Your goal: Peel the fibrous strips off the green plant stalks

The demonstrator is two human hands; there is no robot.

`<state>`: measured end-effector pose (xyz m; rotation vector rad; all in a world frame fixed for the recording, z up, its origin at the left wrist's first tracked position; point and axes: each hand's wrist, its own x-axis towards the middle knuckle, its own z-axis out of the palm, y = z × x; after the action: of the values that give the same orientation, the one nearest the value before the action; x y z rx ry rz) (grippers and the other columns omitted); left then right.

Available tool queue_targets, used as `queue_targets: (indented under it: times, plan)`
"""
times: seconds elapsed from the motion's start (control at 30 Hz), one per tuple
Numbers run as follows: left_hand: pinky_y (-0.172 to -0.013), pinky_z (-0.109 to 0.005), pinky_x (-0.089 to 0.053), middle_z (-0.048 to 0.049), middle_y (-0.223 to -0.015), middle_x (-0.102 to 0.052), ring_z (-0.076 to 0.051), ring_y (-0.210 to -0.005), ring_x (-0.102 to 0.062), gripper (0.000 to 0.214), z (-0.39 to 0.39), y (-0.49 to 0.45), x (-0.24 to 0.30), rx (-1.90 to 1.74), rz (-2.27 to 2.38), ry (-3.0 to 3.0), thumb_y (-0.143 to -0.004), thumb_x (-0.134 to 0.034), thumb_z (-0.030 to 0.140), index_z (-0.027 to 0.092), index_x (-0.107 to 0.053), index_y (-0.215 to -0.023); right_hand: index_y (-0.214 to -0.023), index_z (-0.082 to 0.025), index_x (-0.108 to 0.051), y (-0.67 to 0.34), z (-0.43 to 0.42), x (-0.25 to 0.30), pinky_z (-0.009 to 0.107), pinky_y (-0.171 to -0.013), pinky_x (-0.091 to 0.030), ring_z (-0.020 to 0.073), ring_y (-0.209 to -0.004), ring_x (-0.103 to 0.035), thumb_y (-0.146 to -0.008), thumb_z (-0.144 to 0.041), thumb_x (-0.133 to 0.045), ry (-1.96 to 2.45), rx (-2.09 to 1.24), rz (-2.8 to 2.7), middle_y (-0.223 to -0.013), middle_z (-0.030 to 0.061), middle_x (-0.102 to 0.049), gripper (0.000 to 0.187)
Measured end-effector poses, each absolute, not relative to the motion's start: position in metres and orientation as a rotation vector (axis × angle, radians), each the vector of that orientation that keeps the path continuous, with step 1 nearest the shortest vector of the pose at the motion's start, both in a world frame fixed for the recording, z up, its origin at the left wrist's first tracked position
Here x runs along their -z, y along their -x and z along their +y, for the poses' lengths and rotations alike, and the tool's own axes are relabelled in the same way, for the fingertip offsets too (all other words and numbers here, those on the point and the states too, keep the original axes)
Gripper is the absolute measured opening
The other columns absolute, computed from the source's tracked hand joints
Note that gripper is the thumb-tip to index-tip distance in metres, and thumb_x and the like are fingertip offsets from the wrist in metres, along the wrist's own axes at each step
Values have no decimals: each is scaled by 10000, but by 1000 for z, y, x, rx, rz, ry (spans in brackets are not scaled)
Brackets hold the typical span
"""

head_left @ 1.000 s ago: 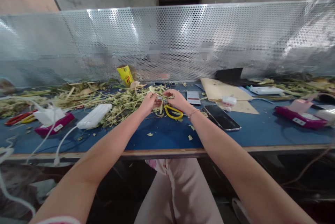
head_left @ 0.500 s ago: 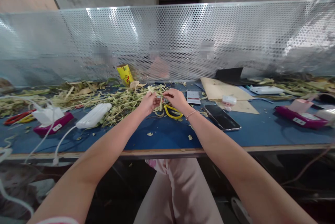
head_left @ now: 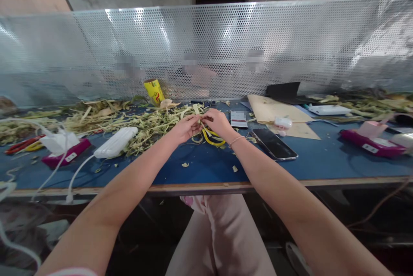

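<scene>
Both my hands meet over the far middle of the blue table (head_left: 206, 166). My left hand (head_left: 184, 128) pinches a pale green leaf strip (head_left: 197, 110) that sticks up between the hands. My right hand (head_left: 218, 122) is closed on the same strip from the other side, a thin bracelet on its wrist. Yellow-handled scissors (head_left: 213, 137) lie on the table just under and in front of my right hand. A heap of cut leaf strips (head_left: 142, 123) spreads to the left of my hands.
A black phone (head_left: 274, 143) lies right of my hands, with a small card (head_left: 238, 119) and brown cardboard (head_left: 274, 115) behind. A white power bank (head_left: 116, 142) with cable and a magenta device (head_left: 63, 153) sit left; another magenta device (head_left: 371, 142) right. A perforated metal screen (head_left: 206, 48) backs the table.
My hands have drawn closer together and the leaf strip between them now stands more upright. The scissors have stayed on the table.
</scene>
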<state>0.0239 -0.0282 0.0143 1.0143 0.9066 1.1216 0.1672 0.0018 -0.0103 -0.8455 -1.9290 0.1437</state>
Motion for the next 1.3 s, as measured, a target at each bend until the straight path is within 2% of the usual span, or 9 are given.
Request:
queue_targets:
  times: [0.07, 0.2, 0.27, 0.4, 0.57, 0.8, 1.03, 1.3]
  plan:
    - [-572, -195, -490, 20, -504, -560, -61, -467, -554, 108, -28, -24, -15, -1133, 931, -1003, -749, -610, 152, 145, -538, -669, -810, -165, -626, -167, -1, 9, 310, -732, -470, 146, -740, -539, -692, -108, -559, 869, -149, -1906, -801, 48, -575, 147]
    - [-545, -203, -476, -4, -561, -594, -70, -477, -558, 96, -28, -25, -15, -1120, 958, -1035, -735, -589, 114, 134, -544, -653, -1108, -173, -537, -167, -8, 6, 334, -754, -493, 164, -859, -535, -669, -72, -521, 816, -156, -1902, -1064, 107, -520, 450]
    - [-531, -201, -462, -11, -576, -600, -73, -486, -557, 81, -28, -25, -15, -1105, 960, -1064, -719, -586, 106, 131, -553, -650, -1146, -197, -521, -167, -11, 5, 328, -752, -499, 157, -892, -538, -701, -73, -476, 770, -205, -1922, -1134, 111, -495, 464]
    - [-521, -203, -441, 3, -545, -578, -73, -479, -538, 79, -29, -26, -15, -1121, 984, -1110, -695, -567, 90, 138, -554, -634, -1005, -191, -613, -163, -11, 3, 315, -741, -499, 139, -823, -573, -784, -178, -461, 803, -368, -1891, -1061, 95, -574, 269]
    - [-523, -211, -440, -8, -568, -598, -86, -502, -549, 57, -27, -25, -16, -1116, 937, -1127, -689, -602, 148, 142, -558, -653, -803, -170, -675, -160, -7, 1, 321, -757, -481, 151, -754, -601, -766, -210, -506, 938, -448, -1751, -820, 51, -672, 178]
    - [-588, -242, -444, -32, -623, -628, -93, -540, -559, 152, -27, -21, -17, -1146, 878, -1249, -646, -690, 195, 125, -557, -624, -798, -158, -681, -165, -9, -3, 310, -774, -471, 154, -775, -620, -729, -208, -543, 950, -479, -1623, -849, 56, -693, 162]
    - [-601, -232, -446, 0, -537, -583, -79, -539, -545, 219, -27, -20, -14, -1161, 902, -1406, -578, -751, 210, 115, -554, -598, -828, -133, -677, -163, -11, -4, 302, -726, -480, 158, -722, -619, -690, -249, -587, 1030, -500, -1546, -787, 62, -691, 201]
    - [-552, -198, -423, -33, -602, -628, -61, -521, -528, 97, -24, -20, -15, -1235, 911, -1316, -667, -677, 164, 95, -625, -622, -717, -165, -683, -161, -16, -5, 291, -684, -481, 150, -674, -606, -711, -246, -538, 1011, -489, -1624, -715, 34, -680, 167]
